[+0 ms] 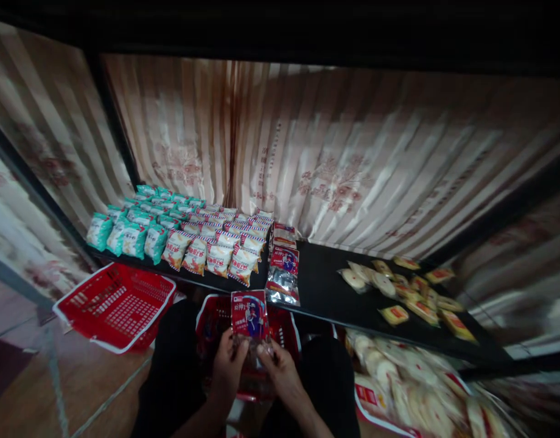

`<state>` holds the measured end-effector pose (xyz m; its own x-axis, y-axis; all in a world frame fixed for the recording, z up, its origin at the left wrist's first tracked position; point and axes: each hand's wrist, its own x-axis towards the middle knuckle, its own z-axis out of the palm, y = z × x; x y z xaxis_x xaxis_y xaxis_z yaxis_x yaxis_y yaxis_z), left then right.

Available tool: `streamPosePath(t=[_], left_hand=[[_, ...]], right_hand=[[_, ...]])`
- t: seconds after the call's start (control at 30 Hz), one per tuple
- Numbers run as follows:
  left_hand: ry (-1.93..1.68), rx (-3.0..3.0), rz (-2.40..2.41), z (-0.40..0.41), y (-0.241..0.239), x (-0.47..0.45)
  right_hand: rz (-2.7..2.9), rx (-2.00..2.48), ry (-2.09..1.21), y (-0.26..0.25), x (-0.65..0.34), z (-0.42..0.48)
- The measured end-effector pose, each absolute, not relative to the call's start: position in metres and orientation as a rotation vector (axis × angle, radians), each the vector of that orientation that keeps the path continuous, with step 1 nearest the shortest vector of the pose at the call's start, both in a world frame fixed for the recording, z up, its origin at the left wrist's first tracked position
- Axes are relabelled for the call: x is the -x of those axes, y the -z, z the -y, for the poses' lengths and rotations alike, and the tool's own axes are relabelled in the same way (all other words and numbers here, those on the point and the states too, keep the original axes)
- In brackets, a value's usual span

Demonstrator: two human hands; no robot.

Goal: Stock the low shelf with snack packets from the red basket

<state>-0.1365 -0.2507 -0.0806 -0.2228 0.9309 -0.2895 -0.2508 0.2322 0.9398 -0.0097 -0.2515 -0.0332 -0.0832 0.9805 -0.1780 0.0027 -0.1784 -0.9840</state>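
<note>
Between my two hands is a red snack packet [249, 311] with a blue figure printed on it and a clear lower part. My left hand [229, 363] grips its lower left edge, thumb on the front. On the lower right edge, my right hand [280, 366] pinches the same packet. Below the packet sits a red basket [293, 328] with a white rim, between my knees; its contents are too dark to name. Similar red packets [283, 267] lie in a short row on the black shelf [321, 280] just beyond my hands.
Rows of teal bags [122, 234] and white-and-orange snack bags [218, 255] stand on the shelf's left. Yellow-labelled packets [421, 307] are scattered at its right. A red basket [120, 304] sits on the floor at left; round pale packaged goods [412, 383] fill another container at lower right.
</note>
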Motion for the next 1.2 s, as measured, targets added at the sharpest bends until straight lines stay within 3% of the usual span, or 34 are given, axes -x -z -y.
streamPosePath(t=[0.23, 0.47, 0.73, 0.93, 1.2], left_hand=[[-1.225, -1.019, -1.362, 0.246, 0.071, 0.127], [-1.104, -1.21, -1.287, 0.214, 0.041, 0.093], [-1.164, -1.631, -1.29, 0.16, 0.007, 0.043], [-1.249, -2.128, -1.285, 0.097, 0.003, 0.017], [-1.21, -2.294, -1.454, 0.015, -0.002, 0.007]], right_hand=[[0.896, 1.219, -1.423, 0.023, -0.007, 0.243], [0.749, 1.261, -1.237, 0.012, -0.042, 0.207], [0.696, 1.202, -0.983, -0.018, -0.095, 0.105], [0.834, 1.29, -0.881, -0.016, -0.127, 0.012], [1.001, 1.331, -0.83, -0.006, -0.13, -0.082]])
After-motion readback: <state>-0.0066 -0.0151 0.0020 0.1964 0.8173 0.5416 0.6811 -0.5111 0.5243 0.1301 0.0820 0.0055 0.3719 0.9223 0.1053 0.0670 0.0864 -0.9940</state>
